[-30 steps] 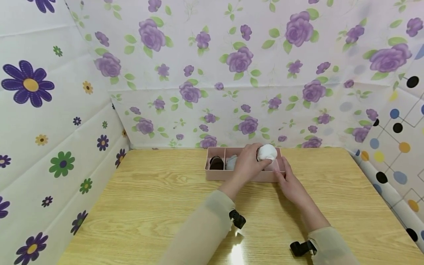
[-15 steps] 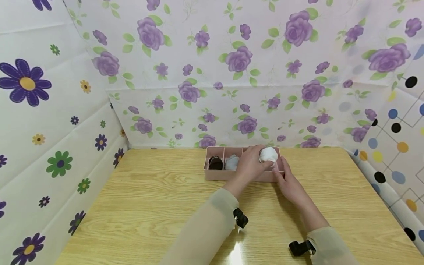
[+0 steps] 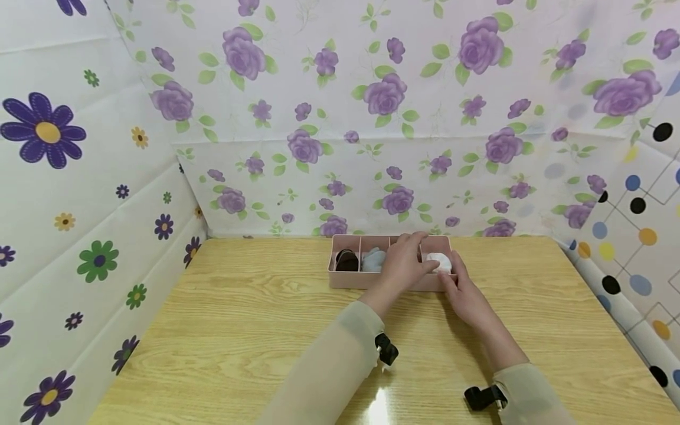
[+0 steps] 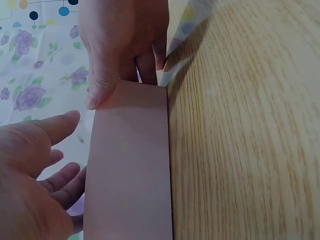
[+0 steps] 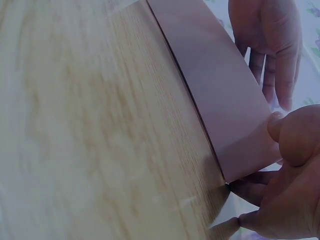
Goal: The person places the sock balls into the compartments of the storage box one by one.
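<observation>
A pink divided box (image 3: 347, 280) stands near the back of the table. A white balled-up cloth bundle (image 3: 438, 261) lies in its rightmost compartment. My left hand (image 3: 405, 262) hovers over the box beside that bundle, thumb and fingers apart, holding nothing. In the left wrist view the left hand (image 4: 30, 170) is above the box's top edge. My right hand (image 3: 470, 298) grips the box's right end, thumb at the front corner and fingers around the side. A dark brown bundle (image 3: 347, 261) and a grey-blue cloth bundle (image 3: 374, 260) occupy the left compartments. The left hand largely hides the third.
The wood-grain table (image 3: 239, 330) extends in front of the box and to both sides. Behind the box rises a floral sheet (image 3: 303, 177). Patterned sheets also enclose the left and right sides.
The white bundle has gone from my left hand, above the box, down into the rightmost compartment; the left fingers have let go. My right hand keeps its grip on the box end.
</observation>
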### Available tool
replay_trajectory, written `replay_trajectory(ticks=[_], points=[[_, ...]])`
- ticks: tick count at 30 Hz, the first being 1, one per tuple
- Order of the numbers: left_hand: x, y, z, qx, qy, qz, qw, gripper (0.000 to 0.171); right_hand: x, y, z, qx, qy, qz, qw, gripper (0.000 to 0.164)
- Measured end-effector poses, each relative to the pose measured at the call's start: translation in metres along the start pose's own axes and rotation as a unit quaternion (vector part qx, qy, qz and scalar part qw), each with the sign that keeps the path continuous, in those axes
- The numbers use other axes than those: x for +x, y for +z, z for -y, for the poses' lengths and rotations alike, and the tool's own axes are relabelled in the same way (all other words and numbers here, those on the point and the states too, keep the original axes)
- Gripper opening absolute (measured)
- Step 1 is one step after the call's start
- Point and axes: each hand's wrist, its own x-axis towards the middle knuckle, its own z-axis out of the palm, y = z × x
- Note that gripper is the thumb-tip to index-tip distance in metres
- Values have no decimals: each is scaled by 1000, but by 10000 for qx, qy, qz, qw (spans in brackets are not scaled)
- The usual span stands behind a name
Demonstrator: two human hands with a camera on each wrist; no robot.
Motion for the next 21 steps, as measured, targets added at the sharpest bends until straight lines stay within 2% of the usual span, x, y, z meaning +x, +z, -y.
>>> replay_trajectory(ticks=[7,11,17,21], points=[[-1,-5,4,227,15,-86,9997,65,1,-3,-3,-50,41,44,10000,84],[-5,-14,10,222,45,-149,9996,65,1,-5,-3,-160,110,37,9998,84],[-18,-27,23,301,169,-132,9993,63,0,-11,-5,-405,205,-13,9990,89],[-28,-35,34,602,358,-275,9972,61,0,-13,-6,-440,139,-102,9989,92]])
